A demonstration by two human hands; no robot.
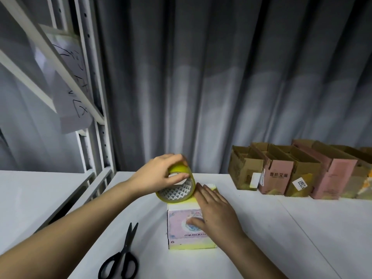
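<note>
A small pale box with a pink printed front stands on the white table. My left hand grips a roll of yellowish packing tape, thumb inside its core, holding it tilted at the box's far top edge. A strip of tape runs over the box top. My right hand lies flat on top of the box with straight fingers, pressing down, its thumb against the printed front. Much of the box top is hidden under that hand.
Black scissors lie shut on the table, left of the box. A row of open cardboard cartons, brown and pink, lines the back right. A white metal shelf frame with a paper note stands at the left. Grey curtains hang behind.
</note>
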